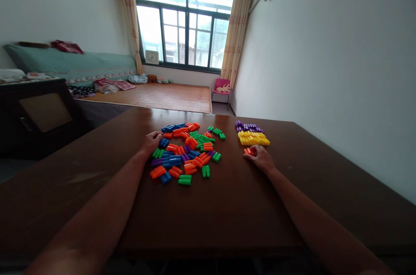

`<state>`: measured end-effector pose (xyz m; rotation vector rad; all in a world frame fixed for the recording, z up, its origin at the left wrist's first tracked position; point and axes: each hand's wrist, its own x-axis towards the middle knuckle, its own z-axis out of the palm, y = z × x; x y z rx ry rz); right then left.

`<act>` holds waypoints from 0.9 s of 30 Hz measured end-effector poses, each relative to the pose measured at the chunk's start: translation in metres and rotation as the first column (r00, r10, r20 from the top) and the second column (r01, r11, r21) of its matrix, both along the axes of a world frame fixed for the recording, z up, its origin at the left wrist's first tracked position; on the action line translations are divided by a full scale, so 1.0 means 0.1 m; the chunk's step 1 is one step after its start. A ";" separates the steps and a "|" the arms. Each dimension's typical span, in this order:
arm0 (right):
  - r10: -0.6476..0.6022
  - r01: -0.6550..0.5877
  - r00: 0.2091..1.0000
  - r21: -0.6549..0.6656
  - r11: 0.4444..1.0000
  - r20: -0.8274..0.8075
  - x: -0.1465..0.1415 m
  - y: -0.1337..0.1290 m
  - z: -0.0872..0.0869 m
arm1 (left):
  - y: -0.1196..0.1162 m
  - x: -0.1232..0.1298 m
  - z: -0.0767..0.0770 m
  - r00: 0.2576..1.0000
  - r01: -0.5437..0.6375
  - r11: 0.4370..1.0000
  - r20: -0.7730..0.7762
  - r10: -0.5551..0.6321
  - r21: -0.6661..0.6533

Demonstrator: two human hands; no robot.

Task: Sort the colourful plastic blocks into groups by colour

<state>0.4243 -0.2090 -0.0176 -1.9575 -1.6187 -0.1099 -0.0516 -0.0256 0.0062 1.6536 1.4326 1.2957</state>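
A jumbled pile of small plastic building pieces, joined tubes in several colours, lies on the brown table (214, 210). My left hand (151, 144) is at the pile's left edge, its fingers closed at the end of an orange piece (167, 135). Blue pieces (164, 142) lie just beside that hand. On the right, my right hand (261, 158) has its fingers closed on orange pieces (248, 151), partly hidden by the fingers. Directly beyond them is a neat row of yellow pieces (253, 138), with a purple row (249, 127) behind it.
Green pieces (206, 171) and more orange pieces (157, 172) lie along the pile's near side. Past the table are a bed (169, 95), a pink chair (222, 83) and a window. A dark cabinet (42, 110) stands at left; a white wall (325, 49) runs along the right.
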 end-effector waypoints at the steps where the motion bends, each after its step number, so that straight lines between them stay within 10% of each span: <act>1: -0.021 0.021 1.000 0.011 1.000 -0.003 0.00 0.00 0.00 | -0.02 0.00 0.01 1.000 0.005 1.000 0.004 -0.005 0.003; 7: 0.092 -0.103 0.994 0.216 0.971 0.060 -0.41 0.15 0.20 | -0.13 -0.03 0.06 0.997 0.058 0.997 -0.049 -0.055 0.049; 11: 0.432 -0.447 0.889 0.079 0.891 0.152 -1.05 0.41 0.36 | -0.15 -0.07 0.06 0.994 0.101 0.993 -0.052 -0.098 0.060; 18: 0.490 -0.469 0.847 -0.142 0.871 0.205 -1.69 0.72 0.40 | -0.07 -0.14 -0.03 0.986 0.142 0.988 -0.094 -0.135 0.067; 22: 0.346 -0.346 0.926 -0.026 0.938 0.154 -1.36 0.58 0.52 | 0.00 -0.14 -0.10 0.986 0.144 0.987 -0.101 -0.136 0.072; 27: -0.085 0.088 0.992 0.031 0.996 -0.092 -0.24 0.23 0.53 | 0.04 -0.13 -0.13 0.981 0.143 0.987 -0.145 -0.131 0.078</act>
